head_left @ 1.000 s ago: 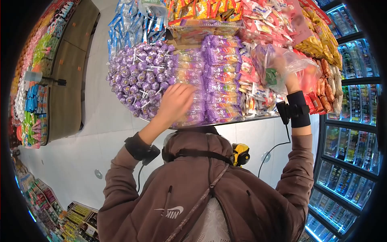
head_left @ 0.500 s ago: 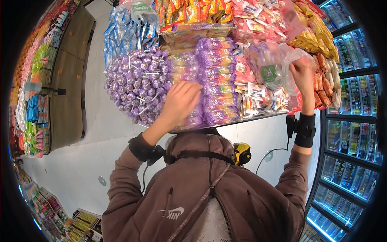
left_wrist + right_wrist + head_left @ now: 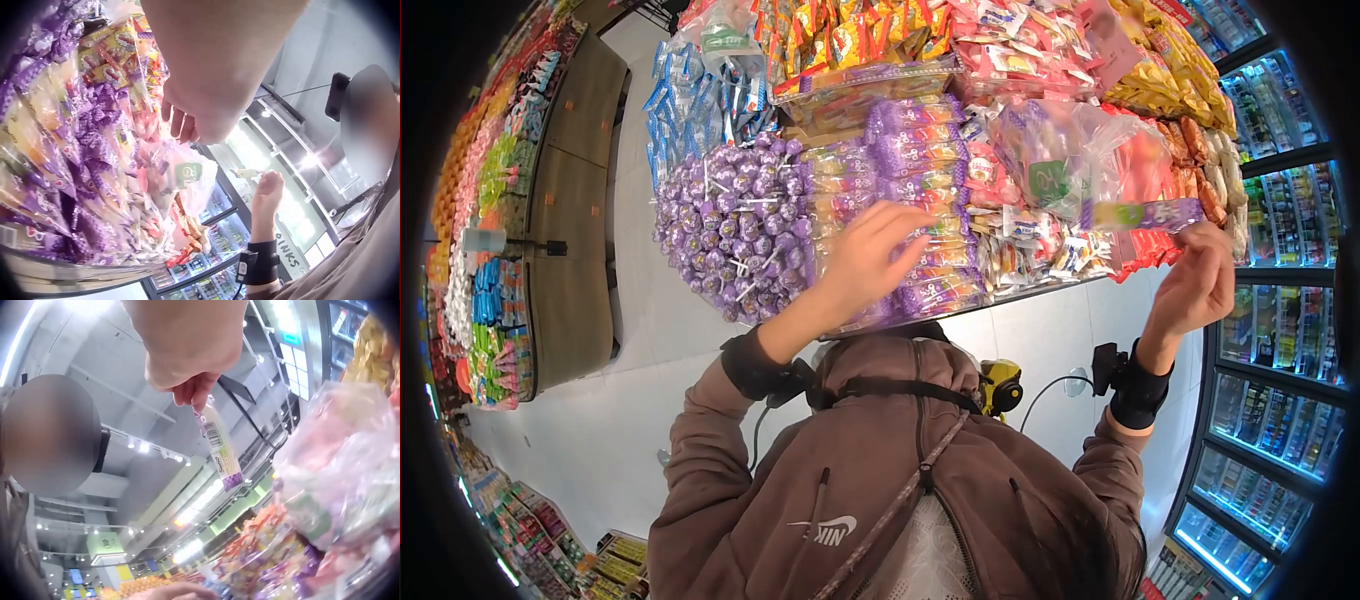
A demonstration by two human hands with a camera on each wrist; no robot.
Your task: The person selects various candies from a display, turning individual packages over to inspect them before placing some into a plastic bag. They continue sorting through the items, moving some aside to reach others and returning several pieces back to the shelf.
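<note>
My right hand [image 3: 1197, 285] pinches one end of a slim purple-and-clear snack packet [image 3: 1142, 215] between thumb and fingertips. In the right wrist view the packet [image 3: 220, 447] hangs down from the fingers, its barcode side showing. A clear plastic bag [image 3: 1050, 165] with a green logo lies on the sweets just left of the packet. My left hand [image 3: 875, 260], palm down with loose fingers and nothing held, hovers over rows of purple snack packets [image 3: 925, 180]. Its fingers also show in the left wrist view, above the candy display.
Purple-wrapped lollipops [image 3: 735, 220] are heaped left of the packets. Small white-wrapped sweets [image 3: 1025, 245] and red packets [image 3: 1145, 250] lie to the right. Blue packets [image 3: 690, 110] and yellow bags [image 3: 850, 40] fill the far side. Lit drinks fridges [image 3: 1290, 210] line the right.
My right hand has come away from the plastic bag, moving right and towards the body, and the snack packet now shows in its fingers. The left hand has shifted slightly right over the packets.
</note>
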